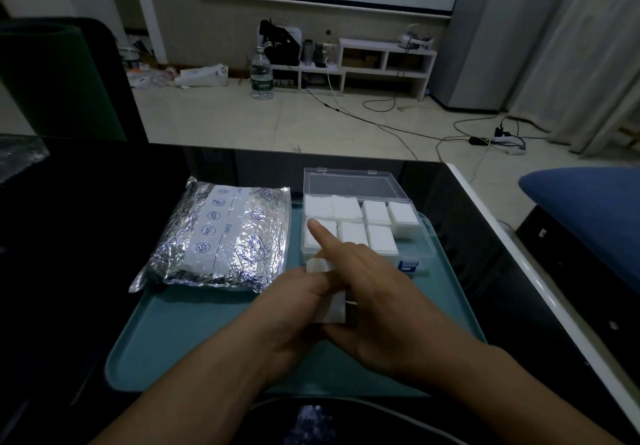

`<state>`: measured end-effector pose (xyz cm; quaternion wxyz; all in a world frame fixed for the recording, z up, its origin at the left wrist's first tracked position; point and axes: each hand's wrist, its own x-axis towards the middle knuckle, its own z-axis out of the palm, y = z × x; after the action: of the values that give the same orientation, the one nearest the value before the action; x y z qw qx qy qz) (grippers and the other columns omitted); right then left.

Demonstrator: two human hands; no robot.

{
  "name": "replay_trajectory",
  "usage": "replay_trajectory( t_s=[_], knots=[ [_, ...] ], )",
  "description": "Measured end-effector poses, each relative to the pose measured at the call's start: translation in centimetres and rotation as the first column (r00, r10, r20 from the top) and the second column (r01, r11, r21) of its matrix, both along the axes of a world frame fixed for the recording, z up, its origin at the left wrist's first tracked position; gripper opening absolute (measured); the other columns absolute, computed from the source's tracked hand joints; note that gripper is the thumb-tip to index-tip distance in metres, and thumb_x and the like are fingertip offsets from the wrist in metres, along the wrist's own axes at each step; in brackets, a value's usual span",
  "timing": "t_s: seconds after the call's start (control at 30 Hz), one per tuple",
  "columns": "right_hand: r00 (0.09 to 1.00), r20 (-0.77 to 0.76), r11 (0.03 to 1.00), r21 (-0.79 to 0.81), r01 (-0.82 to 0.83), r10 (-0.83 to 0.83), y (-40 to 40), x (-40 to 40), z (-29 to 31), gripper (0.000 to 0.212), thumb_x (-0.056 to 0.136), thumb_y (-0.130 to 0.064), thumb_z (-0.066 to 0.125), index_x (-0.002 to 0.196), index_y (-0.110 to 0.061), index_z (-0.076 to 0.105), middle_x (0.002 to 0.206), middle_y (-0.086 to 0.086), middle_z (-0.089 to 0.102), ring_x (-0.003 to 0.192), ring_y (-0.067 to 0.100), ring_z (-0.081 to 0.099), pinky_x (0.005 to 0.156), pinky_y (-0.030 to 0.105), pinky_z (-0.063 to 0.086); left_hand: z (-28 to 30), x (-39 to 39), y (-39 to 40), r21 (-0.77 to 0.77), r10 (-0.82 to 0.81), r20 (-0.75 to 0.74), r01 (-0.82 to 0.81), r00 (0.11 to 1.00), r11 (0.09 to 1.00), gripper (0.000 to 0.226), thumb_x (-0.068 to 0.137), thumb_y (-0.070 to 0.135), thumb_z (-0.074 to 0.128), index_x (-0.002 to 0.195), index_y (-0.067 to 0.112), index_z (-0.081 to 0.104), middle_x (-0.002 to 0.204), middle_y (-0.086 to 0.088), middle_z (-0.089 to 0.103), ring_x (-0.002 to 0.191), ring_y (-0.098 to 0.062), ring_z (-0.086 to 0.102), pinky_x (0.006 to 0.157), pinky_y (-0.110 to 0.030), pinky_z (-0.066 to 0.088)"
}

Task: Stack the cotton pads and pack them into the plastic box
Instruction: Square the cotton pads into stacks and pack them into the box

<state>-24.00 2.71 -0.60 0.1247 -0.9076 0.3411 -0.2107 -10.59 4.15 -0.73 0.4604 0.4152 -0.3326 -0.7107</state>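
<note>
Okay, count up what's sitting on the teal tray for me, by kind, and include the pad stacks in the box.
Cotton pad stacks in the plastic box: 7, e.g.
Plastic box: 1
Foil bag: 1
Loose pads in the hands: 1 bunch
Total: 10

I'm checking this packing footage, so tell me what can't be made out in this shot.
- Cotton pads in the hands: count hidden by left hand and right hand, head view.
- Plastic box near-right compartment: partly behind the right hand.
- Foil bag: print too small.
</note>
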Motion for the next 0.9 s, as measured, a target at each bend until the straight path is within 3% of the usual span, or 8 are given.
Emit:
replay_trajectory(
  t_s=[0.1,0.2,0.4,0.5,0.57,0.67,0.8,0.9],
  knots=[
    [1.0,0.022,1.0,0.023,0.021,-0.022,-0.3,-0.3,0.2,0.11,0.08,-0.026,0.074,0.152,-0.037,-0.008,0.121,-0.004,0.049,0.106,0.011,0.046,0.093,0.024,0.044,-0.3,0.0,-0.1,-0.026,0.009,0.099,-0.007,0.995,1.0,0.012,0.09,0.006,0.06,0.08,0.008,0.067,0.069,-0.006,0.069,0.059,-0.014,0.065,0.051,-0.023,0.05],
    [0.997,-0.006,0.996,0.042,0.079,-0.078,-0.5,-1.0,0.4,0.115,0.082,-0.032,0.074,0.146,-0.047,-0.02,0.129,-0.007,0.046,0.112,0.01,0.045,0.097,0.028,0.046,-1.2,0.2,-0.5,-0.138,0.055,0.295,-0.014,0.954,0.99,0.012,0.094,0.019,0.061,0.093,0.009,0.068,0.079,-0.006,0.075,0.073,-0.02,0.071,0.071,-0.042,0.059],
    [0.975,-0.154,0.986,0.021,0.163,-0.158,-0.6,-1.4,0.1,0.111,0.084,-0.043,0.069,0.138,-0.044,-0.028,0.134,-0.013,0.038,0.115,0.003,0.035,0.087,0.006,0.026,-2.5,-0.1,-0.8,-0.287,0.155,0.44,-0.025,0.885,0.958,0.014,0.097,0.018,0.058,0.094,0.011,0.07,0.082,-0.011,0.075,0.08,-0.037,0.071,0.076,-0.052,0.056],
    [0.971,-0.012,0.952,0.19,0.239,-0.241,-0.5,-1.6,0.3,0.105,0.08,-0.046,0.071,0.153,-0.034,-0.003,0.138,-0.018,0.037,0.124,-0.003,0.036,0.099,0.01,0.027,-2.9,-0.2,-1.1,-0.27,0.223,0.404,-0.118,0.887,0.956,0.015,0.099,0.009,0.053,0.107,0.008,0.066,0.081,-0.008,0.076,0.073,-0.022,0.073,0.069,-0.035,0.058],
    [0.898,0.156,0.855,0.409,0.319,-0.411,-0.7,-1.6,0.4,0.081,0.082,-0.04,0.071,0.15,-0.027,0.029,0.126,-0.017,0.052,0.112,-0.004,0.05,0.097,0.017,0.041,-3.1,-0.1,-1.4,-0.296,0.285,0.391,-0.174,0.875,0.939,0.017,0.099,0.009,0.053,0.112,0.01,0.063,0.084,-0.008,0.076,0.073,-0.023,0.073,0.068,-0.036,0.057],
    [0.731,0.29,0.653,0.707,0.272,-0.617,-0.7,-1.2,0.4,0.016,0.093,-0.026,0.06,0.094,-0.019,0.074,0.08,-0.009,0.072,0.074,0.001,0.063,0.068,0.019,0.049,-3.4,-0.2,-1.4,-0.4,0.354,0.457,-0.167,0.816,0.901,0.019,0.099,0.015,0.052,0.117,0.018,0.059,0.094,-0.003,0.075,0.081,-0.016,0.072,0.072,-0.033,0.054],
    [0.772,0.222,0.644,0.707,0.293,-0.595,0.0,-0.3,-0.2,0.042,0.098,-0.026,0.051,0.07,-0.001,0.067,0.059,0.001,0.059,0.054,0.004,0.049,0.053,0.019,0.039,-4.0,-0.6,-0.8,-0.459,0.335,0.623,-0.017,0.707,0.888,0.052,0.094,0.044,0.042,0.143,0.026,0.046,0.129,0.002,0.063,0.116,-0.012,0.06,0.1,-0.04,0.048],
    [0.79,0.209,0.688,0.645,0.331,-0.576,0.1,0.1,-0.5,0.044,0.1,-0.023,0.048,0.06,-0.006,0.059,0.055,-0.002,0.048,0.047,0.003,0.038,0.047,0.018,0.03,-4.5,-0.6,-0.6,-0.443,0.342,0.676,-0.01,0.653,0.896,0.05,0.102,0.036,0.04,0.151,0.025,0.036,0.143,0.002,0.052,0.129,-0.014,0.05,0.109,-0.04,0.04]
  ],
)
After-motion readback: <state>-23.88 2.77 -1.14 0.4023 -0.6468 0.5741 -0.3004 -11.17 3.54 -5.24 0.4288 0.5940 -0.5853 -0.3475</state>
